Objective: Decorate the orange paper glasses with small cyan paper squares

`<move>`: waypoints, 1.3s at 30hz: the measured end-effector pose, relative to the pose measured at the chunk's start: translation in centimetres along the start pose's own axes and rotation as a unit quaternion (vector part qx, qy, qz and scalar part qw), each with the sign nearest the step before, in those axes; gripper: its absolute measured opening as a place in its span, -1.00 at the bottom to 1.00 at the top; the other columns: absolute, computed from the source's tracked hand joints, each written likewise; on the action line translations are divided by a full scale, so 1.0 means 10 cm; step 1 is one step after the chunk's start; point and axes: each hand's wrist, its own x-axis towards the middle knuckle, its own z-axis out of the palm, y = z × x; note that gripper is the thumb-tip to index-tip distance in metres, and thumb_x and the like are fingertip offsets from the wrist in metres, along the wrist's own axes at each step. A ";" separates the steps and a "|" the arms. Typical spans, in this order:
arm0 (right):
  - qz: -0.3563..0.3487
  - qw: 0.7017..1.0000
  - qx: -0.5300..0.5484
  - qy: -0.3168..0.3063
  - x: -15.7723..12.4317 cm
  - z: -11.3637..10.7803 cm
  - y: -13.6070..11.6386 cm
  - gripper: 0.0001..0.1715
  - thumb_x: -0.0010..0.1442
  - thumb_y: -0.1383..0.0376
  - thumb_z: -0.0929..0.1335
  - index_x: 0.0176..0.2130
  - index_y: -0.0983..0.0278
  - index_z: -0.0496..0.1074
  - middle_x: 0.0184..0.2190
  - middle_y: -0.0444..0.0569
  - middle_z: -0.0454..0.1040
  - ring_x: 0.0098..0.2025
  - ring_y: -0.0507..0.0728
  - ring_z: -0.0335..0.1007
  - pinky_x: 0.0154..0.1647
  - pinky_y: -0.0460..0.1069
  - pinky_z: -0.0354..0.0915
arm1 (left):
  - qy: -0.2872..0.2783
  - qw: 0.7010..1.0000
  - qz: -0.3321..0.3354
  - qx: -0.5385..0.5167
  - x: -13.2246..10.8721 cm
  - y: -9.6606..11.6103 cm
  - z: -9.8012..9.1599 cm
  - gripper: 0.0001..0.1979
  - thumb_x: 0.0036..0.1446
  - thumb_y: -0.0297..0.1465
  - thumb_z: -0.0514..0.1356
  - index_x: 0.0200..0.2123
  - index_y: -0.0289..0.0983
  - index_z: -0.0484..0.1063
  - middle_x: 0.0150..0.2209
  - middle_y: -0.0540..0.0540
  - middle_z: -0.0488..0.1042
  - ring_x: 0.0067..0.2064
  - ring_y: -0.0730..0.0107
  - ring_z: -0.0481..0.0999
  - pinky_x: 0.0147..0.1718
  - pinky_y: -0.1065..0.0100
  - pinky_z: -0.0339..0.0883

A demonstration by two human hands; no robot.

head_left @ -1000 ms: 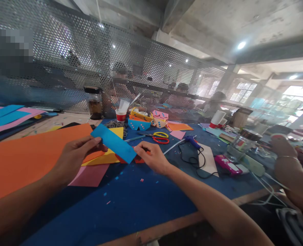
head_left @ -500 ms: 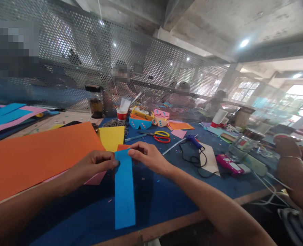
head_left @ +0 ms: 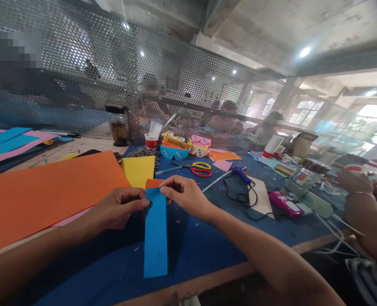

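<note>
A long light-blue paper strip (head_left: 156, 238) hangs lengthwise toward me over the dark blue table cover (head_left: 207, 250). My left hand (head_left: 118, 208) pinches its top left corner. At the top right corner my right hand (head_left: 185, 196) pinches it too. Both hands are closed on the strip's upper edge. A large orange sheet (head_left: 48, 191) lies just left of my left hand, with a yellow sheet (head_left: 139, 170) and a pink sheet under it.
Scissors with yellow and red handles (head_left: 199, 168), a blue glue gun (head_left: 239, 174) with black cord, paper cups and folded paper crafts (head_left: 182, 148) lie behind. Another person's arm (head_left: 363, 208) rests at right. A perforated metal screen (head_left: 112, 85) backs the table.
The blue strip has turned from lying slanted across between my hands to hanging lengthwise toward me; both hands moved together onto its top edge.
</note>
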 end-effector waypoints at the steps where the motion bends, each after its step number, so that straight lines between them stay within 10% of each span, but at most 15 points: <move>1: 0.001 1.000 0.001 0.005 0.00 0.00 0.00 -0.87 0.28 0.25 0.41 -0.23 0.30 0.48 -0.43 -0.18 0.47 -0.45 -0.02 0.42 -0.36 -0.12 0.34 | -0.008 1.000 -0.006 0.001 0.00 0.00 0.00 -0.69 0.06 -0.14 0.37 -0.54 -0.23 0.53 -0.55 -0.02 0.47 -0.47 0.33 0.41 -0.45 0.38 0.30; 39: -0.024 0.995 -0.072 0.058 0.08 -0.14 0.14 -0.68 0.38 0.10 0.32 -0.26 0.29 0.45 -0.43 -0.13 0.53 -0.42 0.01 0.48 -0.33 -0.11 0.37 | 0.046 0.994 -0.083 -0.062 -0.02 0.07 0.04 -0.62 -0.10 -0.10 0.47 -0.53 -0.27 0.48 -0.62 0.08 0.30 -0.57 0.50 0.22 -0.61 0.48 0.12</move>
